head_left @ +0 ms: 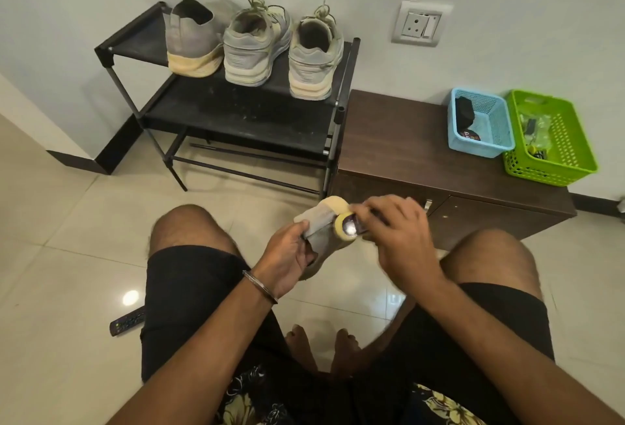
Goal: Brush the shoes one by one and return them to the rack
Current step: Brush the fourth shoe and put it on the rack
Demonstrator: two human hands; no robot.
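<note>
Between my knees I hold a grey shoe with a cream sole [326, 221]. My left hand [289, 255] grips it from the left at its opening. My right hand [397, 235] is curled round a shoe brush [351, 226], whose shiny end shows against the sole; the rest of the brush is hidden by my fingers. On the top shelf of the black rack [236, 113] stand three shoes, heels toward me: a matching grey one [194, 38] on the left and two grey laced trainers [255, 45] [314, 55].
A low brown cabinet [406, 147] stands right of the rack, carrying a blue basket [487, 126] and a green basket [554, 140] with small items. A remote control [128, 321] lies on the tiled floor by my left thigh. A wall socket [419, 23] is above the cabinet.
</note>
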